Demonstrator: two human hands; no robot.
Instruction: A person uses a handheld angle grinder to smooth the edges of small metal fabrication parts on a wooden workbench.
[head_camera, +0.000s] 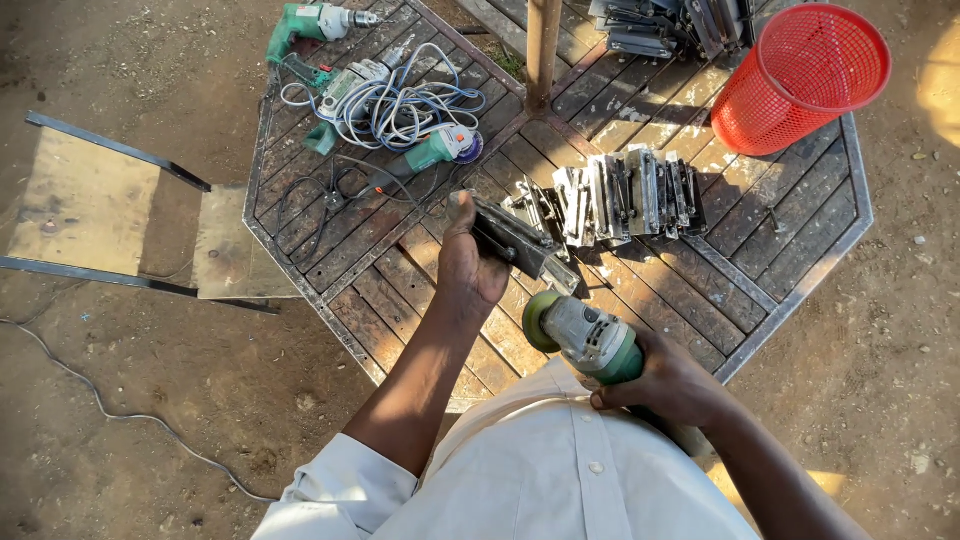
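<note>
My left hand (470, 262) grips a dark metal bracket piece (520, 242), held above the wooden slatted table (640, 290). My right hand (665, 383) holds a green and grey angle grinder (585, 338), its disc end pointing up toward the lower end of the metal piece. Just beyond the held piece, a row of several similar metal pieces (625, 195) stands on edge on the table.
Green power tools with coiled cables (395, 105) lie at the table's far left. A red mesh basket (805, 75) lies on its side at the far right, with more metal parts (670, 25) beyond. A pole (543, 50) rises mid-table. A metal-framed bench (110, 210) stands left on dirt.
</note>
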